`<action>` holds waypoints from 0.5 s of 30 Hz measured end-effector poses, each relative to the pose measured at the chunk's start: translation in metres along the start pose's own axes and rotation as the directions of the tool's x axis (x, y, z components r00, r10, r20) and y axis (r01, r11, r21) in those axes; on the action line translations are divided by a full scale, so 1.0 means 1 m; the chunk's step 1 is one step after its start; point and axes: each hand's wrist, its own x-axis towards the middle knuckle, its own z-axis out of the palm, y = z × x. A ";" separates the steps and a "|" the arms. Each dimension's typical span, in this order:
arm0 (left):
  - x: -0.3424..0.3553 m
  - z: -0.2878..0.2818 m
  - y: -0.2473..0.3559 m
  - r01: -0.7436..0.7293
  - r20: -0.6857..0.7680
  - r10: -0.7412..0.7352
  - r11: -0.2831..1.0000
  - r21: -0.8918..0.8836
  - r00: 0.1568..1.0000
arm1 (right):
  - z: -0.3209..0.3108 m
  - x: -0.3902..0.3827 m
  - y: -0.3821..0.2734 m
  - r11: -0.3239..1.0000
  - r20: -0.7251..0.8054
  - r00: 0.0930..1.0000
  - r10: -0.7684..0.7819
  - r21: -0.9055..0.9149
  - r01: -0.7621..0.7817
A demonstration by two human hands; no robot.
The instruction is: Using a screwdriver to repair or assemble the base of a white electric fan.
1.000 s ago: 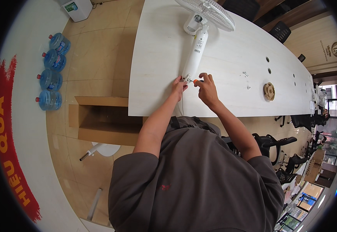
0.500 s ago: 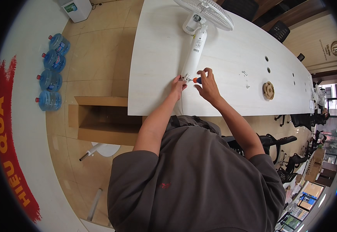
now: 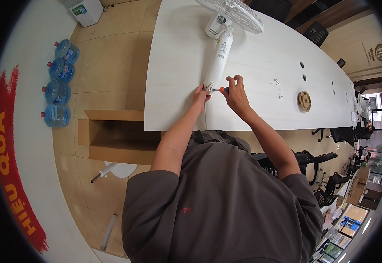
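A white fan with a round grille (image 3: pixel 248 17) lies on the white table (image 3: pixel 173 65), its pole (image 3: pixel 219 57) pointing toward me. My left hand (image 3: pixel 200 98) grips the fitting (image 3: pixel 209 87) at the near end of the pole, with a thin cable beneath. My right hand (image 3: pixel 237 98) holds a screwdriver with an orange and dark handle (image 3: pixel 223 89), its shaft reaching into that fitting from the right; its upper fingers are raised and curled. Small metal fasteners (image 3: pixel 277 81) and a round tan piece (image 3: pixel 304 101) lie off to the right.
An open cardboard box (image 3: pixel 114 114) is left of me below the table edge, with a white round base and pole (image 3: pixel 122 170) beside it on the floor. Several water jugs (image 3: pixel 57 92) line the left wall. Black chairs (image 3: pixel 324 156) stand at right.
My right hand's fingers have risen and shifted around the screwdriver handle since a second ago. My left hand stays on the fitting, and the fan sits very slightly further left in the view.
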 end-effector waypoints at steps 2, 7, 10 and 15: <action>0.000 -0.001 0.001 0.001 0.007 -0.001 1.000 -0.002 1.000 | -0.001 -0.001 0.005 0.998 0.026 0.998 -0.057 0.010 0.057; -0.002 -0.001 0.001 -0.002 0.006 0.002 1.000 -0.021 1.000 | -0.006 -0.005 0.004 0.989 0.052 0.989 -0.142 0.049 0.139; -0.001 -0.003 0.000 -0.003 0.011 0.003 1.000 -0.026 1.000 | -0.009 -0.007 0.003 0.989 0.026 0.991 -0.133 0.070 0.131; -0.003 -0.001 0.000 0.000 0.004 0.000 1.000 -0.019 1.000 | -0.008 -0.011 0.007 0.989 0.014 0.993 -0.120 0.086 0.118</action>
